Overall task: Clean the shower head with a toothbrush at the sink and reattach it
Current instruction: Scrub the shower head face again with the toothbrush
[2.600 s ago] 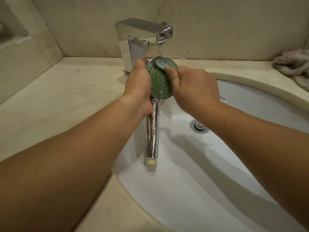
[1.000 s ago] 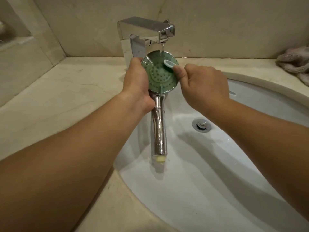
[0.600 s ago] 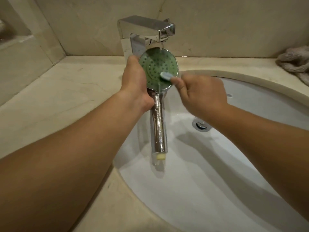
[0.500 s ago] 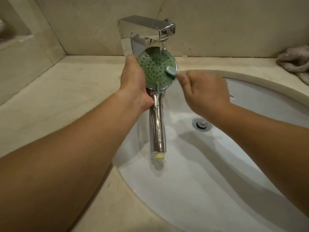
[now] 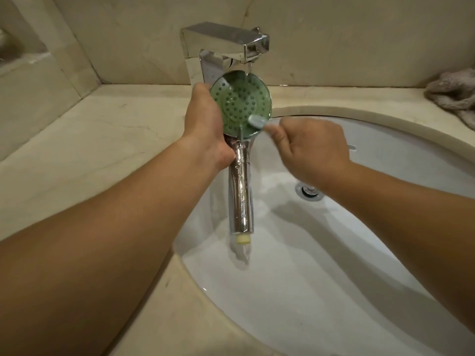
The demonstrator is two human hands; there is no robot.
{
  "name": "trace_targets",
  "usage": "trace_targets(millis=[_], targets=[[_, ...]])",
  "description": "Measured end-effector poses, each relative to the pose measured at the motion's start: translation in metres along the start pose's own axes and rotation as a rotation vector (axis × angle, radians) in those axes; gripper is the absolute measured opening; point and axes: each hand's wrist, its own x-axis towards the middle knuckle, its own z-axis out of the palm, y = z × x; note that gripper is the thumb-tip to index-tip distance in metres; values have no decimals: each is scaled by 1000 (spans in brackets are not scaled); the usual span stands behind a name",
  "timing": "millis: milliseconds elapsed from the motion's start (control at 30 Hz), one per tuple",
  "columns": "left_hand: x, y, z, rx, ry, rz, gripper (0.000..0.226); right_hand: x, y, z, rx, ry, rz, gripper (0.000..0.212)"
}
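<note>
I hold a chrome shower head (image 5: 237, 104) with a round green nozzle face upright over the white sink (image 5: 334, 265). My left hand (image 5: 205, 127) grips it at the neck, behind the face's left rim. Its chrome handle (image 5: 241, 196) hangs down into the basin and ends in a pale yellow fitting. My right hand (image 5: 311, 150) pinches a toothbrush (image 5: 257, 121), whose pale head lies on the lower right of the green face. A thin stream of water runs from the chrome faucet (image 5: 226, 47) onto the top of the face and down its middle.
A beige stone counter (image 5: 90, 150) surrounds the basin, with stone walls behind and at the left. A crumpled pinkish towel (image 5: 455, 96) lies at the far right of the counter. The drain (image 5: 308, 191) shows just beside my right wrist.
The toothbrush head has moved over the green face, from the upper right down to the lower right. The shower head sits slightly higher and more upright under the faucet than before.
</note>
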Motion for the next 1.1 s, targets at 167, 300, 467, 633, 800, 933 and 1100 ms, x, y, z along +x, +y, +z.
trace_targets(millis=[167,300,467,633,800,933,1100], targets=[[-2,0,1,3,16,6,51,7,5,-5,17,16,103,56],[-4,-1,2,30,11,21,53,3,3,-3,3,23,7,56],[-2,-2,3,49,9,25,56,12,-4,-8,35,15,109,60],[-5,-4,5,45,-14,67,53,19,-5,-14,43,12,214,59],[-7,-5,7,59,-51,88,50,20,-8,-19,30,14,189,61],[-7,-6,8,126,-47,102,43,21,-13,-18,8,-6,166,62],[-7,-9,8,266,-90,59,59,27,-10,-23,36,10,246,64]])
